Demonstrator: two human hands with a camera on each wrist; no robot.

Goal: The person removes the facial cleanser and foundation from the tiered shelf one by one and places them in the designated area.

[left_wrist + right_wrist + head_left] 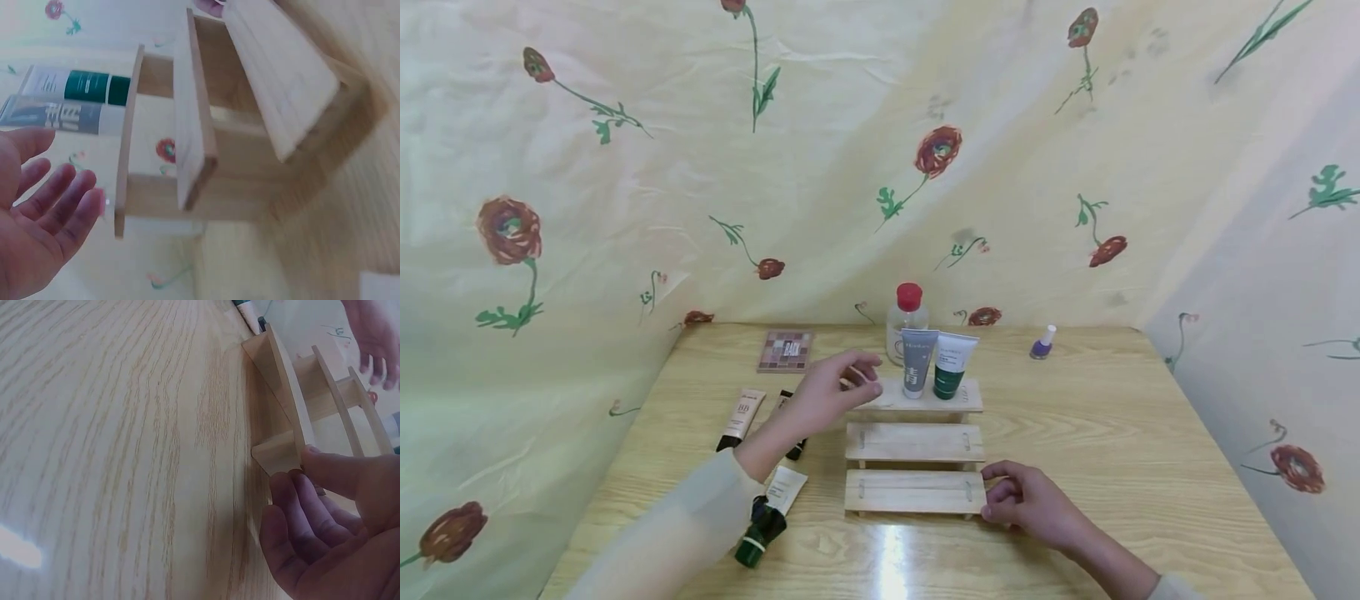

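While we are watching the top tier, gray tube [917, 362] and white-and-green tube [952, 365]: both are standing there, side by side, toward its middle and right.
Wooden rack [917, 443]: sitting on the table [1105, 433], with the red-capped bottle [909, 298] standing just behind.
Left hand [837, 387]: we are seeing nothing in it; relaxed fingers are hovering just beside the gray tube.
Right hand [1033, 504]: we are pinching the bottom tier's right end.
Step in hand: probably we are arranging tubes while steadying the rack.
Next move: likely calling for a left reach to the BB tube [744, 413], lying at left.
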